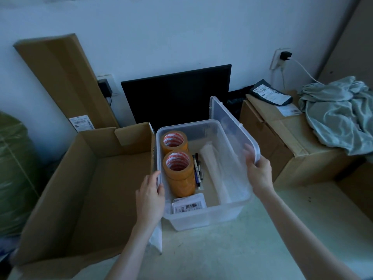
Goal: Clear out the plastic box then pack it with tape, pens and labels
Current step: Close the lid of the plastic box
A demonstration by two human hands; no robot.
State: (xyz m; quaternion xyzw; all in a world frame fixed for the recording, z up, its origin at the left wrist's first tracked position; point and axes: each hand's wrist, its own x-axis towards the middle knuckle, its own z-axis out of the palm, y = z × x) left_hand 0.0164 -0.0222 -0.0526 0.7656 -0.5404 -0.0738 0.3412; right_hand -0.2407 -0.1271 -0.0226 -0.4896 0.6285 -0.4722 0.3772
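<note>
A clear plastic box [203, 218] stands on the floor in the middle. Inside, on its left, are two stacks of orange tape rolls [178, 168]. Beside them lie several pens [197, 170], and a pack of barcode labels [189, 205] sits at the near end. A white wrapped bundle [214, 168] lies along the right side. My left hand [150, 197] grips the box's left rim. My right hand [258, 172] holds the clear lid [232, 128], which is tilted up over the box's right edge.
An open, empty cardboard box [86, 188] sits touching the plastic box on the left. Behind is a black monitor [177, 93] against the wall. Closed cartons [282, 138] with a grey cloth [339, 116] stand to the right. A green sack [14, 170] is at far left.
</note>
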